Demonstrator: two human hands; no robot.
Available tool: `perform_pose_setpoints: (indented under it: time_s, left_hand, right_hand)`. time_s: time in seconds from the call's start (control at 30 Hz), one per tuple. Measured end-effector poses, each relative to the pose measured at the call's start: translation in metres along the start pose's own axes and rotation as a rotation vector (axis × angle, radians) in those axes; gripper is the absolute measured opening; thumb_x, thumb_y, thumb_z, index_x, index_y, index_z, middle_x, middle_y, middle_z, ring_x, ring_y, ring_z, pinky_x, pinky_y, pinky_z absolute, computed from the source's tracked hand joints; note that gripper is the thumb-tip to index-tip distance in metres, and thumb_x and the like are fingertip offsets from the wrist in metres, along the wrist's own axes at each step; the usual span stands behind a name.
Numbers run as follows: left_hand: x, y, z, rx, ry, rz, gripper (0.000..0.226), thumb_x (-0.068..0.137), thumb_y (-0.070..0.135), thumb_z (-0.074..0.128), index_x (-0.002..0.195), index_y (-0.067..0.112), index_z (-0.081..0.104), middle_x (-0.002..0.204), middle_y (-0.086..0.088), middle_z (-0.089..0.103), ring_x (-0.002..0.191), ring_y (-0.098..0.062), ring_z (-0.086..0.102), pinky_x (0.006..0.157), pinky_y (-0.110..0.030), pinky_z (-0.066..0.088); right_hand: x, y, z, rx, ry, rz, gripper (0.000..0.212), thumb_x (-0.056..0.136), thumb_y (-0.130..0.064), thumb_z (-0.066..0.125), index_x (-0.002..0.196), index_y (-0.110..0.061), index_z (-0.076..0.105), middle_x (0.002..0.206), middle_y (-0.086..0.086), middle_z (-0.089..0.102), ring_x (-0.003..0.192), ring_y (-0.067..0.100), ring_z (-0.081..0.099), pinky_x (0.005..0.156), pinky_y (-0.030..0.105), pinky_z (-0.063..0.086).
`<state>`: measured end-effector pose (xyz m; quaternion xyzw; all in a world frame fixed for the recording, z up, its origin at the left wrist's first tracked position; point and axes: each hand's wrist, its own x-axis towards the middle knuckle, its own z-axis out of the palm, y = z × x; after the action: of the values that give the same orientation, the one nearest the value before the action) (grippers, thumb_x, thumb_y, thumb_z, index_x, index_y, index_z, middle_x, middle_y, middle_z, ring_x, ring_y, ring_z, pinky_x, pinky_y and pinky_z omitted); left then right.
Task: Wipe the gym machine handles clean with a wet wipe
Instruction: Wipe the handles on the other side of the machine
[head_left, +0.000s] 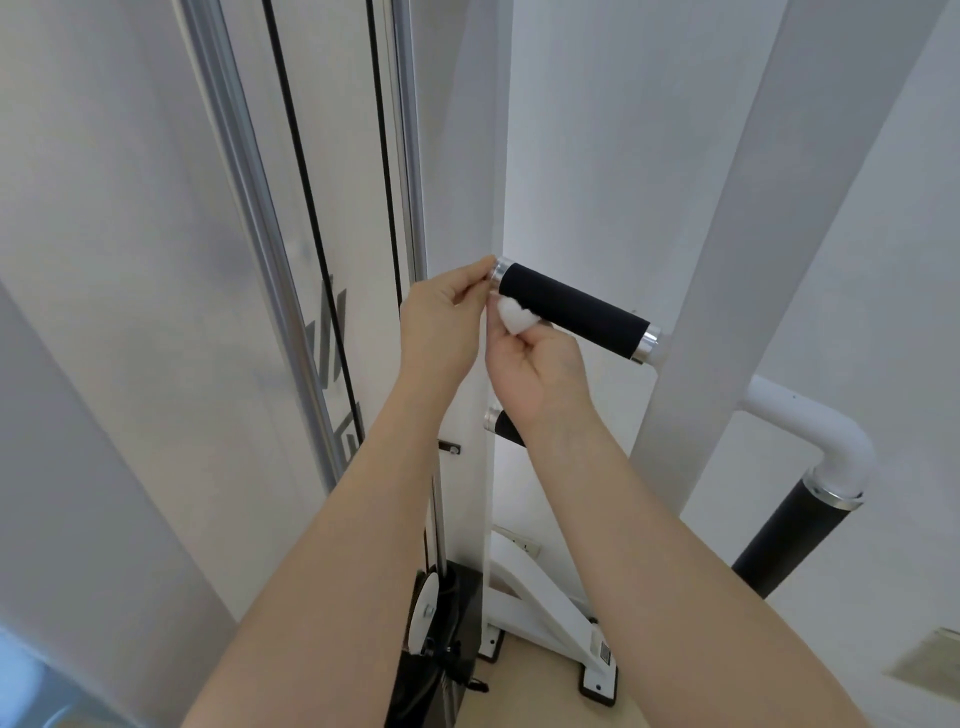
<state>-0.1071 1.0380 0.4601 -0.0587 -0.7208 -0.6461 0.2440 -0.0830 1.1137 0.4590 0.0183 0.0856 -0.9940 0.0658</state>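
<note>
Reaching up from the near edge of the view, both bare forearms met at the upper handle (571, 312), a black foam grip with silver collars that stuck out leftward from a white post (691, 291). The right hand (535, 369) had its fingers curled round a bunched white wet wipe (514, 314), pressed against the underside of the grip near its free end. The left hand (441, 322) pinched the silver end cap (500, 271) between thumb and fingertips, apparently steadying it. To wipe well, the cloth probably needed opening out and wrapping round the foam, then sliding rightward toward the post while twisting, so the top and far side were covered too. A second handle (501, 423) showed lower down, partly hidden behind the right wrist, and a thicker black grip (789, 535) stood to the right; both looked untouched.
</note>
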Motion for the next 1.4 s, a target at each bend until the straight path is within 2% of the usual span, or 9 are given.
perform_pose_setpoints:
  time_s: [0.2, 0.43, 0.57, 0.73, 0.87, 1.1, 1.2, 1.3, 1.4]
  left_hand:
    - [-0.003, -0.003, 0.0, -0.008, -0.01, 0.023, 0.026, 0.09, 0.011, 0.056, 0.113, 0.019, 0.067, 0.102, 0.014, 0.066, 0.097, 0.006, 0.058, 0.083, -0.004, 0.041]
    - [0.001, -0.002, 0.002, 0.033, 0.011, 0.009, 0.028, 0.091, 0.011, 0.054, 0.115, 0.021, 0.066, 0.104, 0.011, 0.068, 0.092, 0.004, 0.058, 0.077, -0.002, 0.041]
    - [-0.002, -0.001, 0.004, 0.014, 0.032, -0.002, 0.028, 0.091, 0.009, 0.054, 0.113, 0.021, 0.066, 0.089, 0.018, 0.065, 0.078, 0.006, 0.054, 0.067, 0.004, 0.038]
    - [-0.006, 0.003, 0.0, -0.018, -0.041, -0.02, 0.027, 0.09, 0.02, 0.059, 0.116, 0.018, 0.065, 0.11, 0.01, 0.067, 0.094, 0.009, 0.057, 0.082, 0.001, 0.039]
    - [-0.008, 0.004, -0.005, -0.075, -0.07, -0.035, 0.025, 0.088, 0.018, 0.061, 0.113, 0.016, 0.067, 0.106, 0.007, 0.07, 0.097, 0.004, 0.062, 0.093, -0.014, 0.045]
    - [-0.009, 0.009, -0.003, -0.075, -0.035, -0.048, 0.026, 0.088, 0.015, 0.061, 0.114, 0.015, 0.066, 0.108, 0.0, 0.069, 0.089, 0.003, 0.062, 0.086, -0.013, 0.044]
    - [-0.011, 0.01, 0.001, -0.06, -0.013, -0.05, 0.027, 0.089, 0.013, 0.06, 0.115, 0.014, 0.065, 0.11, -0.005, 0.069, 0.097, -0.008, 0.058, 0.088, -0.016, 0.044]
    - [-0.012, 0.009, 0.003, -0.089, -0.022, -0.053, 0.027, 0.088, 0.012, 0.061, 0.115, 0.011, 0.065, 0.109, -0.003, 0.069, 0.093, -0.005, 0.064, 0.092, -0.02, 0.047]
    - [-0.01, 0.008, 0.001, -0.105, -0.015, -0.052, 0.027, 0.088, 0.013, 0.062, 0.114, 0.012, 0.066, 0.106, 0.001, 0.07, 0.098, -0.003, 0.065, 0.093, -0.022, 0.049]
  right_hand:
    - [-0.029, -0.022, -0.025, 0.089, -0.157, -0.05, 0.065, 0.049, 0.028, 0.066, 0.11, 0.01, 0.055, 0.112, 0.025, 0.057, 0.11, 0.032, 0.054, 0.099, 0.039, 0.045]
    - [-0.04, -0.032, -0.01, 0.106, -0.001, -0.016, 0.032, 0.079, 0.022, 0.037, 0.105, 0.011, 0.052, 0.117, 0.023, 0.055, 0.119, 0.03, 0.05, 0.093, 0.033, 0.05]
    - [-0.066, -0.028, -0.014, -0.6, -0.071, -0.253, 0.029, 0.087, 0.013, 0.036, 0.087, -0.004, 0.059, 0.101, 0.012, 0.058, 0.1, 0.013, 0.057, 0.081, 0.019, 0.051]
    - [-0.045, -0.033, 0.012, -1.827, -0.091, -1.157, 0.047, 0.089, 0.008, 0.035, 0.133, -0.004, 0.046, 0.136, -0.001, 0.047, 0.122, 0.0, 0.042, 0.096, 0.004, 0.033]
    - [-0.013, -0.024, 0.024, -2.793, -0.09, -0.955, 0.045, 0.091, 0.002, 0.032, 0.136, -0.001, 0.031, 0.143, 0.015, 0.035, 0.126, 0.028, 0.039, 0.097, 0.032, 0.035]
    - [-0.02, -0.033, -0.002, -2.871, 0.063, -1.209, 0.054, 0.078, 0.0, 0.021, 0.121, 0.006, 0.053, 0.117, 0.02, 0.062, 0.103, 0.031, 0.062, 0.084, 0.034, 0.049]
    - [-0.03, -0.036, -0.006, -2.968, 0.129, -1.071, 0.06, 0.076, 0.002, 0.018, 0.131, 0.013, 0.038, 0.132, 0.028, 0.048, 0.123, 0.035, 0.048, 0.106, 0.036, 0.038]
    - [-0.016, -0.023, 0.013, -2.96, -0.031, -0.929, 0.055, 0.085, 0.002, 0.016, 0.139, 0.012, 0.015, 0.144, 0.03, 0.028, 0.135, 0.038, 0.026, 0.115, 0.04, 0.018]
    - [0.004, -0.013, 0.009, -2.96, -0.15, -1.076, 0.056, 0.083, 0.0, 0.013, 0.134, 0.013, 0.033, 0.136, 0.029, 0.043, 0.128, 0.037, 0.041, 0.11, 0.039, 0.031]
